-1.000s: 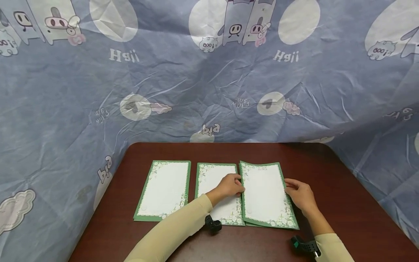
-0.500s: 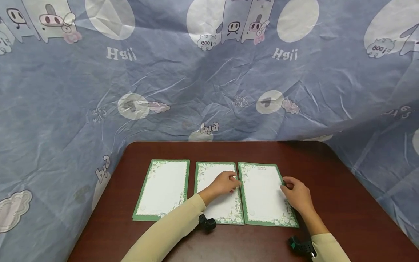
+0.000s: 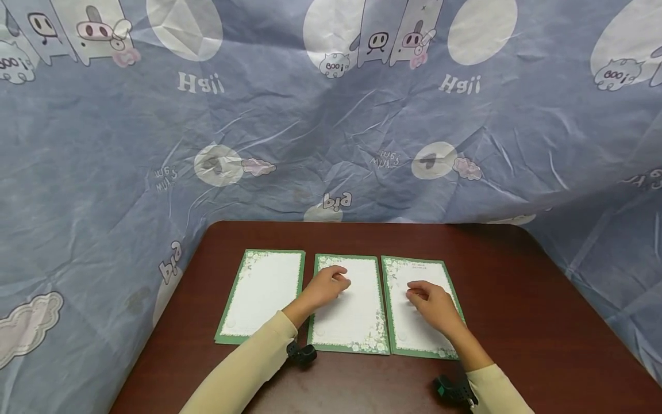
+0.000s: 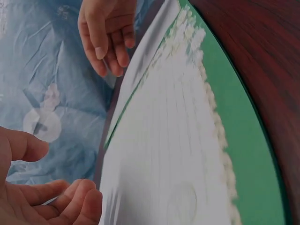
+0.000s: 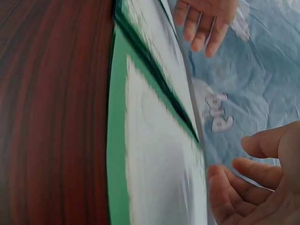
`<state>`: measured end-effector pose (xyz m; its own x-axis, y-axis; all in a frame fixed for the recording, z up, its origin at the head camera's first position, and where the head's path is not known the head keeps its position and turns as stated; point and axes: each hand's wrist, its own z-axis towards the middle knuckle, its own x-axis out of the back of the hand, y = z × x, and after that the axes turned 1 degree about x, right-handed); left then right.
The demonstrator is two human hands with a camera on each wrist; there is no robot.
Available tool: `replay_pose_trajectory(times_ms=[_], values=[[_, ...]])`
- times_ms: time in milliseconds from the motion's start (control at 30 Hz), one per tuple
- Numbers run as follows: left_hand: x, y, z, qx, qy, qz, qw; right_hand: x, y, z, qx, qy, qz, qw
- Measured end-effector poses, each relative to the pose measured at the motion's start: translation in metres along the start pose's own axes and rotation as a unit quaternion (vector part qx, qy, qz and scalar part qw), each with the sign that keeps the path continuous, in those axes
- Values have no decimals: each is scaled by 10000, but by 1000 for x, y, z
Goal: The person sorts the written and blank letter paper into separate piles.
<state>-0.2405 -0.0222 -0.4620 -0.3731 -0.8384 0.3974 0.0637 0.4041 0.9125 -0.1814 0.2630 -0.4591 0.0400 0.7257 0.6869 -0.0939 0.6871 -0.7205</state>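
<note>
– Broadly, how far along is the arrangement?

– Left to right: the left floral-bordered paper (image 3: 262, 293) lies flat, set apart from its neighbour; the left hand (image 3: 323, 286) hovers above the middle floral-bordered paper (image 3: 357, 307), thumb and loosely bent fingers parted, holding nothing; the right hand (image 3: 434, 306), likewise relaxed and unladen, hovers over the right floral-bordered paper (image 3: 405, 322), just beside the middle one. The row appears laid out; perhaps only squaring remains. Whether each is one sheet or a thin stack cannot be told.

– And the setting?

– A reddish-brown wood-grain table (image 3: 522, 310), before a creased, cartoon-printed blue fabric backdrop (image 3: 289, 109).
</note>
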Motion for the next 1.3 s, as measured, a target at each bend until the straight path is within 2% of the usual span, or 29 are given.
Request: replay_pose_trajectory(times_ms=[200,333,433,567,700,933,1133,1300], values=[[24,-11,-17,132,290,322,9990,-22,-16,9,-26,-429,507,9978],[35,-18,-27,252,401,463,9978,-31,-21,11,-3,-616,535,9967],[37,-22,-31,343,331,527,9975,-33,-22,13,12,-701,386,9968],[38,-25,-35,382,249,585,9972,-35,-23,14,-18,-738,305,9968],[39,-27,-39,268,343,552,9975,-38,-26,13,77,-744,252,9969],[36,-30,-45,-180,599,554,9965,-40,-26,11,204,-394,102,9990],[30,-32,-41,-257,887,120,9957,-43,-30,14,28,-48,777,9970],[29,-34,-38,-158,1050,-114,9943,-46,-34,18,-243,-99,1503,9883]])
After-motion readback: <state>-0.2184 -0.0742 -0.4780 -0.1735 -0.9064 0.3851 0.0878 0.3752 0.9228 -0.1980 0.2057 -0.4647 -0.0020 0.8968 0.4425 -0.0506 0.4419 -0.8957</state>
